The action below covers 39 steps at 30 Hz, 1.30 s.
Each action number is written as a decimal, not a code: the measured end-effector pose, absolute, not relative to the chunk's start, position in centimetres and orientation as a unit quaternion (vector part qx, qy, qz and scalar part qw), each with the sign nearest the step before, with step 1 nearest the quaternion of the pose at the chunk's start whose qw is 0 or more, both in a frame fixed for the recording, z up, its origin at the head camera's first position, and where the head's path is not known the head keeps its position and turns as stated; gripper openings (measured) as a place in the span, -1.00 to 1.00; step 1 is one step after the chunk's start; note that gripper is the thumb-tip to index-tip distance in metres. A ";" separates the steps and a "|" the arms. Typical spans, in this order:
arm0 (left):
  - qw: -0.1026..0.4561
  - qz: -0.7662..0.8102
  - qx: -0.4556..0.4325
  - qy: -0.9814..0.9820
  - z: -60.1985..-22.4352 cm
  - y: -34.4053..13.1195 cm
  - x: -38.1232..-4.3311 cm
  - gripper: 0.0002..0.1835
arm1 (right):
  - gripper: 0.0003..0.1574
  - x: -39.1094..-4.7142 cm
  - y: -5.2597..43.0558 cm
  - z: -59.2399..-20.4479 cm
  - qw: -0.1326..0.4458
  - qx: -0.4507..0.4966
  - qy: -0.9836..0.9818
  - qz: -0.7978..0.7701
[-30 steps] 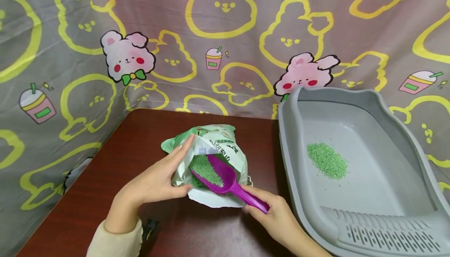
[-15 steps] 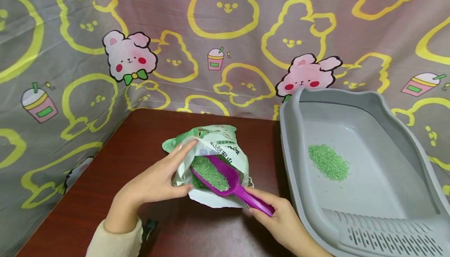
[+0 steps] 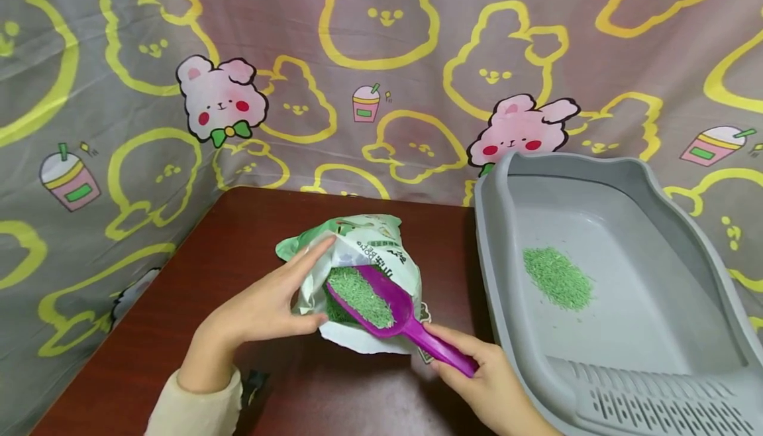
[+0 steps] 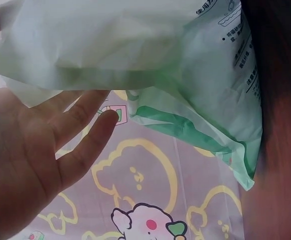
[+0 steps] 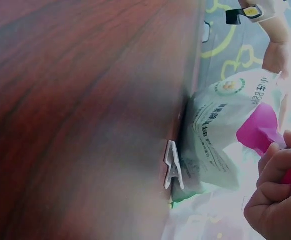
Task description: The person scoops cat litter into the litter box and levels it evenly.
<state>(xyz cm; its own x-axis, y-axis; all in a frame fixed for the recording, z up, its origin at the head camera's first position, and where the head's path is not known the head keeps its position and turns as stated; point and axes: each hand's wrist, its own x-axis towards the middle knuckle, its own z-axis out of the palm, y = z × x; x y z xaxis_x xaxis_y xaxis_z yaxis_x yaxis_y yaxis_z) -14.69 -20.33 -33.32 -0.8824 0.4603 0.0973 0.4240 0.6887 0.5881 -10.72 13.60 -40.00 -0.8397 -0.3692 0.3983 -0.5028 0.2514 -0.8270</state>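
A white and green bag (image 3: 381, 237) of green pellets lies on the table with its mouth facing me. My left hand (image 3: 268, 303) spreads thumb and fingers against the left side of that mouth. In the left wrist view, the fingers (image 4: 83, 145) look nearly straight along the outside of the bag (image 4: 210, 75). My right hand (image 3: 477, 370) grips the handle of a purple scoop (image 3: 408, 310), and its curled fingers also show in the right wrist view. A mound of green pellets (image 3: 360, 297) fills the scoop, whose front end is inside the bag mouth.
At the right stands a grey litter box (image 3: 495, 277) with a small pile of green pellets (image 3: 557, 278) on its floor. A pale clip (image 5: 173, 165) is beside the bag on the brown table (image 5: 85, 125). A patterned curtain (image 3: 411, 91) hangs behind.
My right hand has drawn the loaded scoop slightly right and toward me, so more of it shows outside the bag. My left hand has stayed at the bag mouth.
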 end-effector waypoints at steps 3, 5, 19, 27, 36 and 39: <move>0.030 0.315 0.246 0.916 -33.1 -20.3 -14.9 0.16 | -0.42 -10.5 13.9 -39.7 0.066 0.277 -0.793 0.539; 0.033 0.317 0.248 0.915 -33.0 -20.3 -15.1 0.16 | -0.40 -10.4 14.1 -39.6 0.074 0.280 -0.795 0.533; 0.044 0.334 0.250 0.908 -33.0 -20.3 -15.7 0.17 | -0.40 -9.9 15.0 -39.0 0.051 0.279 -0.793 0.539; 0.051 0.335 0.250 0.907 -33.1 -20.3 -16.0 0.17 | -0.42 -9.6 15.6 -38.8 0.046 0.262 -0.810 0.522; 0.056 0.338 0.238 0.909 -33.7 -21.0 -15.4 0.19 | -0.40 -9.6 15.4 -38.7 0.045 0.272 -0.800 0.533; 0.059 0.337 0.241 0.908 -33.6 -20.9 -15.6 0.19 | -0.40 -9.6 15.7 -38.4 0.032 0.257 -0.803 0.537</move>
